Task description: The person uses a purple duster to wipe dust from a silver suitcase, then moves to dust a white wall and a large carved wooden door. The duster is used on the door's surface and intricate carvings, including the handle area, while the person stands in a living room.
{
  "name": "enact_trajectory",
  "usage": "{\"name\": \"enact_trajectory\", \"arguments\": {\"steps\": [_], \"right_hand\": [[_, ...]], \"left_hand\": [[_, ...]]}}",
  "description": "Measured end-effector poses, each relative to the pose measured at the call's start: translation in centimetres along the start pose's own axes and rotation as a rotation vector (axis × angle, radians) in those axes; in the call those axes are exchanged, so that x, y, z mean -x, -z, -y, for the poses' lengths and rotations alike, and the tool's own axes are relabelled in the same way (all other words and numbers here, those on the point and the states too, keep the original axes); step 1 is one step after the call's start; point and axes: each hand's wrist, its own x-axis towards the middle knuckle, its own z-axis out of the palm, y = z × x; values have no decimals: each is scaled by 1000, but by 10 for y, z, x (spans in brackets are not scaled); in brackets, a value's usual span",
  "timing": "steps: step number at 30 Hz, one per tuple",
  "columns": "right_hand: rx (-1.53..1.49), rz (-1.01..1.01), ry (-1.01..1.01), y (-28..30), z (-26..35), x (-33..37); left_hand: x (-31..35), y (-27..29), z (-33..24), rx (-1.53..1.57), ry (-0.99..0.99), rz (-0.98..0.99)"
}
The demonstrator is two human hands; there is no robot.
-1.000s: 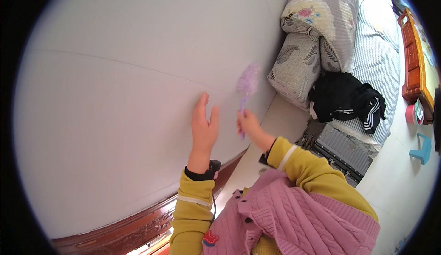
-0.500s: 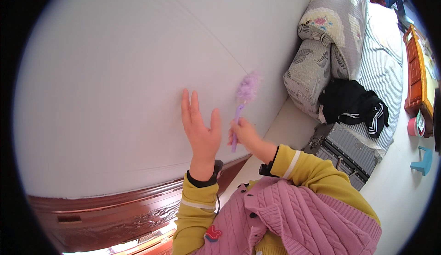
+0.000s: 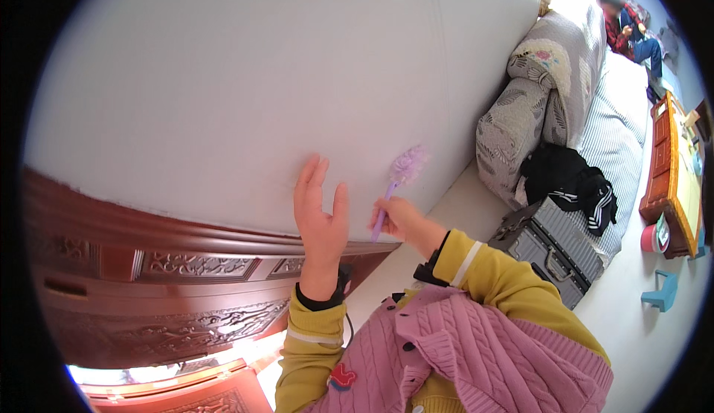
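Observation:
My right hand [image 3: 398, 217] is closed around the handle of a small purple duster [image 3: 408, 165]. The duster's fluffy head tilts up and to the right in front of the white wall [image 3: 245, 93]; whether it touches the wall I cannot tell. To its left, my left hand [image 3: 320, 208] is raised with the fingers stretched out and the thumb apart, holding nothing. It is close to the wall, though contact is not clear.
A carved red-brown wooden door [image 3: 186, 264] stands at lower left. On the right are a sofa [image 3: 513, 127] with black clothing [image 3: 569, 175], a grey case [image 3: 550, 253], a wooden table [image 3: 662, 190], a pink bucket [image 3: 654, 236] and a blue stool [image 3: 660, 292]. A person [image 3: 628, 34] sits far off.
The view has shifted, bringing more of the wooden door and the table into sight. My right hand still grips the duster, whose head now leans further right. My left hand stays raised, fingers closer together.

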Motion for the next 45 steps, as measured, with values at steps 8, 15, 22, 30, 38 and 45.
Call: {"name": "enact_trajectory", "arguments": {"steps": [8,15,22,30,38,45], "right_hand": [[1184,108,1103,-78,-45,62],[263,-55,211,-45,-50,28],[394,35,490,-69,-17,48],[720,-313,883,-30,76,-19],[-37,-41,-19,26,14,-35],[1080,266,916,-79,-28,54]], "left_hand": [[36,57,13,130,-29,-245],[47,46,34,275,148,-90],[31,15,38,396,239,-28],[5,8,36,341,162,5],[17,6,43,394,313,64],[8,57,18,360,130,-255]]}}
